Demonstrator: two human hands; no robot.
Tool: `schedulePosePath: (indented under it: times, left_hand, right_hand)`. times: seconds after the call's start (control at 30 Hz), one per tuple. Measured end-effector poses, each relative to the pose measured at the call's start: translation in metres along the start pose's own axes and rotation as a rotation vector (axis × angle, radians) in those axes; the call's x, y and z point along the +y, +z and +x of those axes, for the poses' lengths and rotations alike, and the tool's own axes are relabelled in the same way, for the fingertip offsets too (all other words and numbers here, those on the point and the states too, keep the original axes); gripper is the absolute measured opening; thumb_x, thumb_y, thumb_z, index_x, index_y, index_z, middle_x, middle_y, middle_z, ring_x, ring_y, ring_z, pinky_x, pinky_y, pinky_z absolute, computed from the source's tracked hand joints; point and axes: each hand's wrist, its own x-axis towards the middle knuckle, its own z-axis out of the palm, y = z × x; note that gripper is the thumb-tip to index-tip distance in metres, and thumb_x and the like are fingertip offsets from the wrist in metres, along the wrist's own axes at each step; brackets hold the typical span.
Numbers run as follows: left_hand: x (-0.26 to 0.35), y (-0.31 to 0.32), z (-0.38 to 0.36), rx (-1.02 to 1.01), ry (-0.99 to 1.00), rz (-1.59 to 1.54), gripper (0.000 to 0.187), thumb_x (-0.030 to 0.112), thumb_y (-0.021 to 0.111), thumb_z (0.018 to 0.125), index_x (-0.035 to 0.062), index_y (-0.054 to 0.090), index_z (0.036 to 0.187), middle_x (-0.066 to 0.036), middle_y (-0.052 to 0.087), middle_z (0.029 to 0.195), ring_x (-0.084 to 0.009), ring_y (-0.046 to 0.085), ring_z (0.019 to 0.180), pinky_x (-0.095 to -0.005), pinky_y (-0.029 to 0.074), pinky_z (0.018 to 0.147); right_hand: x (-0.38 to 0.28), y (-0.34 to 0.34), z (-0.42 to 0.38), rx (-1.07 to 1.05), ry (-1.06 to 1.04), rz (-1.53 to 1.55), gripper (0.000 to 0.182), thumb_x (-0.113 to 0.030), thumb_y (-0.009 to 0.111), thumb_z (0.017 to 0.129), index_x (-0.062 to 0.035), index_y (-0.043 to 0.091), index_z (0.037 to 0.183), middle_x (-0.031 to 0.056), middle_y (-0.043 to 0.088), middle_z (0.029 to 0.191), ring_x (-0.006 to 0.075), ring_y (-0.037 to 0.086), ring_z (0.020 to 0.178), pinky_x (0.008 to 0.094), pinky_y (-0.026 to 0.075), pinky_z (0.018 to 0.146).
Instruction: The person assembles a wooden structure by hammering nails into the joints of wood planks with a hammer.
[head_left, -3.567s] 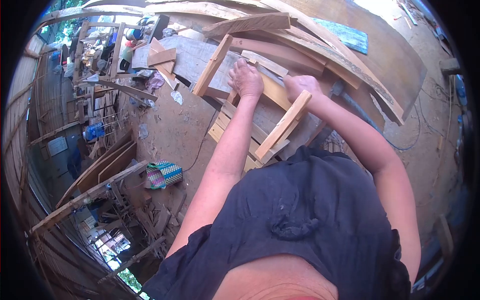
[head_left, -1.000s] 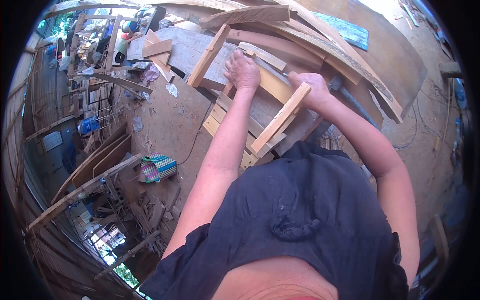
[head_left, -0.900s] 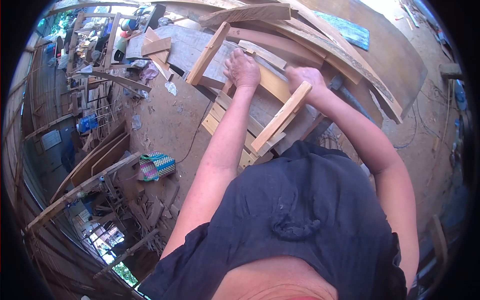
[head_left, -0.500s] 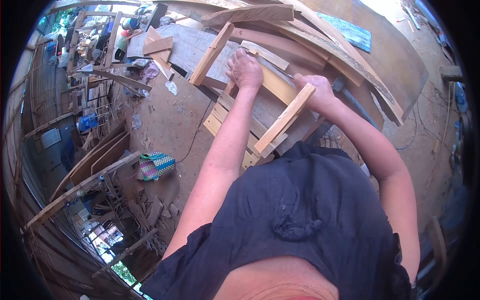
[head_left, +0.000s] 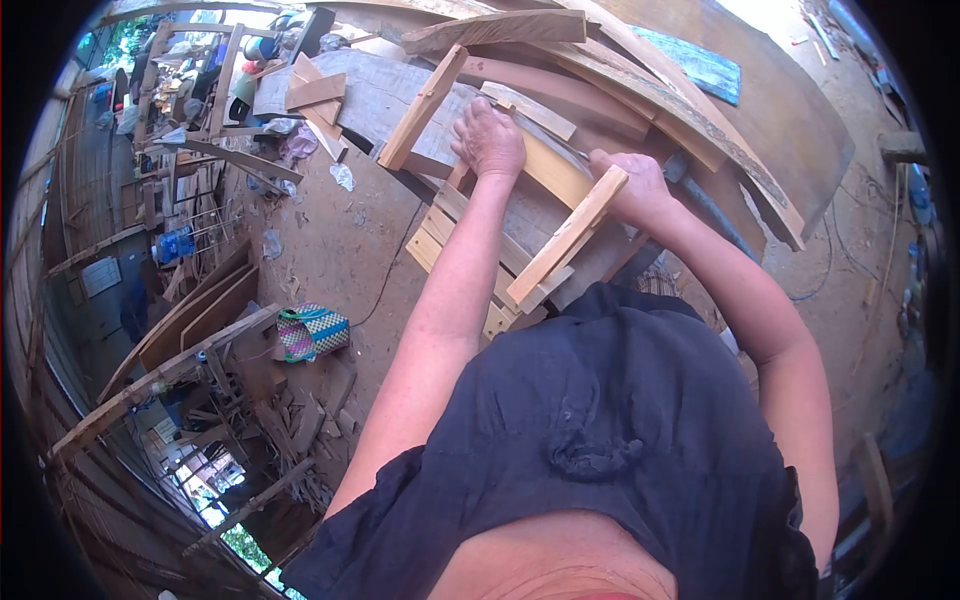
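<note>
A pale wooden frame (head_left: 556, 171) with slats and upright pieces lies on the grey workbench in front of my body. My left hand (head_left: 489, 142) is closed, its fingers curled at the far rail of the frame, between the two uprights. At the frame's right end, my right hand (head_left: 634, 187) is closed at the rail, partly hidden behind the right upright (head_left: 570, 238). The left upright (head_left: 424, 107) stands beside my left hand. A short wood strip (head_left: 529, 110) lies just beyond the rail. My fingertips are largely hidden.
Long boards (head_left: 680, 105) are piled beyond the frame, with a blue-painted board (head_left: 690, 62) among them. A hammer-like tool (head_left: 712, 205) lies right of my right hand. Wood offcuts (head_left: 316, 90) rest at the bench's left end. A woven basket (head_left: 313, 332) sits on the floor.
The right upright and my right hand have shifted very slightly. My left hand stays in place, and both hands keep their closed shape.
</note>
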Motion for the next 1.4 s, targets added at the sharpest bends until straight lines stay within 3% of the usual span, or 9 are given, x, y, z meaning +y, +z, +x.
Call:
schedulePosePath:
  times: [0.23,0.53,0.77,0.83,1.03,1.3,1.4]
  left_hand:
    - [0.0,0.0,0.001,-0.004,0.007,0.014,0.026,0.024,0.044,0.083,0.0086,0.046,0.104,-0.011,0.05,0.111,-0.0328,0.045,0.108,-0.0523,0.034,0.085]
    - [-0.001,0.002,0.0,0.009,0.006,0.001,0.025,0.024,0.043,0.084,0.0089,0.045,0.104,-0.012,0.051,0.109,-0.0337,0.046,0.106,-0.0527,0.033,0.085]
    - [-0.002,0.004,0.0,0.034,0.03,0.0,0.025,0.024,0.043,0.084,0.0086,0.045,0.103,-0.012,0.051,0.109,-0.0346,0.046,0.105,-0.053,0.033,0.084]
    - [-0.003,0.006,0.0,0.059,0.037,0.021,0.024,0.023,0.047,0.082,0.0102,0.046,0.102,-0.01,0.05,0.106,-0.0309,0.046,0.102,-0.0494,0.034,0.081]
    - [-0.001,0.002,0.0,-0.011,-0.001,0.012,0.027,0.024,0.043,0.083,0.0089,0.045,0.105,-0.011,0.051,0.11,-0.0327,0.046,0.106,-0.0522,0.034,0.085]
    - [-0.001,0.006,0.002,0.096,0.048,0.028,0.025,0.022,0.046,0.082,0.0092,0.046,0.103,-0.01,0.052,0.106,-0.0317,0.047,0.102,-0.0497,0.035,0.082]
    - [0.003,-0.001,-0.001,0.0,-0.004,-0.005,0.026,0.024,0.042,0.084,0.0081,0.045,0.105,-0.012,0.051,0.112,-0.0331,0.045,0.108,-0.0527,0.033,0.087]
  right_hand:
    - [-0.021,0.011,0.063,0.058,-0.07,0.041,0.019,-0.009,0.05,0.073,-0.0012,0.064,0.082,0.0194,0.064,0.085,0.0321,0.064,0.081,0.0407,0.051,0.07]
    - [-0.005,-0.003,0.005,-0.021,0.015,-0.008,0.019,-0.008,0.049,0.073,-0.0016,0.065,0.081,0.0197,0.064,0.083,0.0334,0.064,0.081,0.0416,0.051,0.069]
    - [-0.019,0.015,0.061,0.11,-0.047,0.065,0.017,-0.008,0.05,0.073,-0.001,0.065,0.077,0.0193,0.064,0.081,0.0335,0.064,0.077,0.0425,0.051,0.065]
    - [-0.015,0.013,0.051,0.066,-0.084,0.0,0.017,-0.01,0.05,0.074,-0.0021,0.064,0.082,0.0195,0.064,0.082,0.0329,0.064,0.08,0.0414,0.051,0.068]
    - [-0.002,-0.003,0.002,-0.087,0.042,-0.065,0.021,-0.017,0.054,0.075,-0.005,0.06,0.091,0.0178,0.065,0.087,0.0305,0.063,0.086,0.0376,0.05,0.074]
    - [-0.007,0.003,0.022,-0.015,-0.024,-0.052,0.019,-0.02,0.056,0.075,-0.0043,0.063,0.081,0.0162,0.065,0.082,0.031,0.065,0.08,0.0389,0.052,0.067]
    - [-0.002,0.002,0.015,-0.022,-0.004,-0.022,0.02,-0.022,0.055,0.075,-0.0056,0.063,0.083,0.0161,0.066,0.083,0.0314,0.064,0.081,0.0398,0.052,0.069]
